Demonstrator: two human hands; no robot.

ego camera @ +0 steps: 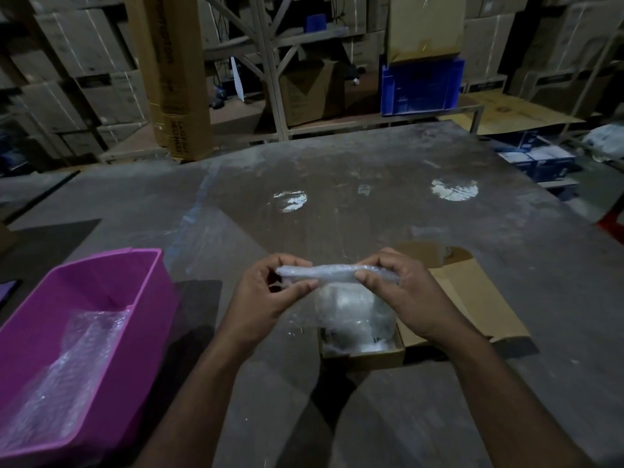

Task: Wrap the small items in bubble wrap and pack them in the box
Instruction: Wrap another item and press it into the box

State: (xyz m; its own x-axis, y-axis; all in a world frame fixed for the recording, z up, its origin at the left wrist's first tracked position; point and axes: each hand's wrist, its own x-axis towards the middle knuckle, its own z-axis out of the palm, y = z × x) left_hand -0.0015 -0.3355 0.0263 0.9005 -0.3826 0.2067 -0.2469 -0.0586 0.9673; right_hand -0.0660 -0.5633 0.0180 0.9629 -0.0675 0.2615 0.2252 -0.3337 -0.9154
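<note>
Bubble-wrap roll [319,272]: a long narrow bundle I hold level between both hands, above the near middle of the desk [371,204] and over the box; what is inside it I cannot tell.
My left hand [270,290]: fingers and thumb curled round the left end of the roll, pinching it.
My right hand [395,288]: fingers curled over the right end, thumb under, gripping it.
Box [363,351]: small brown cardboard box on the desk just below my hands, open, with its flap [472,298] lying out to the right; clear bubble-wrapped bundles [354,315] already sit inside.
Pink bin [111,298]: on the near left of the desk, well apart from the box, with a loose sheet of bubble wrap [67,366] lying in it.
Desk surface: grey, scuffed, with two bright round reflections farther out.
Far side: stacked cardboard cartons on shelves, and a blue crate [422,86] to the far right.
</note>
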